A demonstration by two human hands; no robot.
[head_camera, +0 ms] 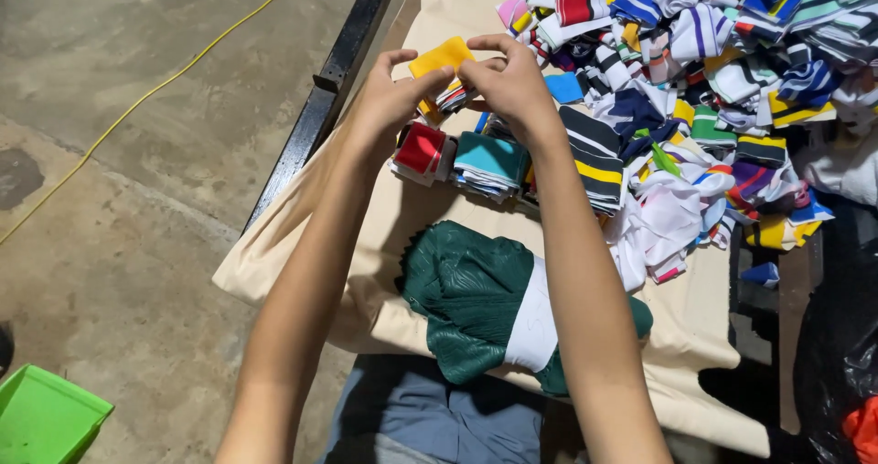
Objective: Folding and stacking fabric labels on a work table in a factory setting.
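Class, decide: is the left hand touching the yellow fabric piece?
Touching. The head view shows the left hand with its thumb pressed against the yellow fabric piece.

You've got a small stack of folded fabric bands point(443, 78), yellow one on top with striped edges peeking out underneath, tilted up off the cream table cloth point(457, 7), right above the red and teal bundles.

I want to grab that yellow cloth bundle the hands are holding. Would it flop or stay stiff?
Probably floppy: the yellow cloth bundle is thin stacked fabric strips, pinched between the left hand and right hand. Likely light. Loose layers might slide apart, like the scattered striped pile.
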